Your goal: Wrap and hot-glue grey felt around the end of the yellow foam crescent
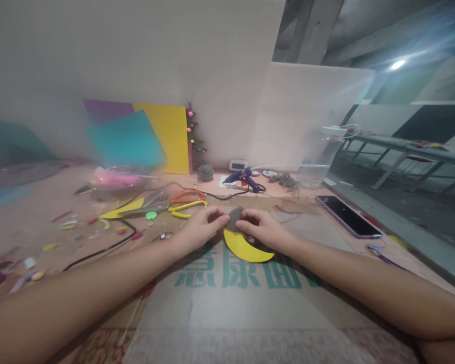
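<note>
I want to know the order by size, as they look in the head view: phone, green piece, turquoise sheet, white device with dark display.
Largest to smallest:
1. Turquoise sheet
2. Phone
3. White device
4. Green piece

The far-left teal shape (13,139) blurs and runs off the left edge. Small scraps (50,247) at the near left are too smeared to identify. The clock's display (238,166) is too small to read.

Yellow crescent (246,247); grey piece (235,218); turquoise sheet (127,139); purple sheet (108,110).
</note>
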`<action>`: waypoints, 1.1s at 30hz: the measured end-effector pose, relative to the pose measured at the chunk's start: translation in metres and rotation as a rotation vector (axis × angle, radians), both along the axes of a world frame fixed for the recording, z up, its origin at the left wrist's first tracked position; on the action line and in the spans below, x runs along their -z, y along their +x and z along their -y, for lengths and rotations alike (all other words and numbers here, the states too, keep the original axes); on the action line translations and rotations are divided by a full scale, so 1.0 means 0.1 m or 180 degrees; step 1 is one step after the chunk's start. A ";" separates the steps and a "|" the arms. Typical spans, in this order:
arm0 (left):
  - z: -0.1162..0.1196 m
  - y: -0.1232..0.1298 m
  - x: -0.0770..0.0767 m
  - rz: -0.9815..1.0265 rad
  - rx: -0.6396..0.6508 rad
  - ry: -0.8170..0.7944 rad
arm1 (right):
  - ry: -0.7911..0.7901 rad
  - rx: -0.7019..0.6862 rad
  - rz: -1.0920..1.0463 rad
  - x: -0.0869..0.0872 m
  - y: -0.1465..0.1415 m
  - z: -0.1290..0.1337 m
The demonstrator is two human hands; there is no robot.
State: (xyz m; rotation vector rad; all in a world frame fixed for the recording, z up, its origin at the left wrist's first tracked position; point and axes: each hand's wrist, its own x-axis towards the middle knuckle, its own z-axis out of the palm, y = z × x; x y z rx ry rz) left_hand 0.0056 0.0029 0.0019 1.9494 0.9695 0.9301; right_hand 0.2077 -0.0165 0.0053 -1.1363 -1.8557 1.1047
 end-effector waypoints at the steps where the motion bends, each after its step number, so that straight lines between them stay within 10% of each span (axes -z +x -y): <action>1: 0.00 0.00 0.00 -0.0016 0.0001 0.0009 | 0.0089 0.0026 0.0075 0.00 0.00 0.00; 23: -0.06 -0.01 0.07 0.0250 -0.0048 -0.0335 | -0.0443 -0.0140 -0.0489 0.04 0.03 -0.05; 33: -0.03 0.00 0.01 0.0191 -0.0065 -0.0276 | -0.0146 0.0008 0.0311 0.02 0.00 -0.05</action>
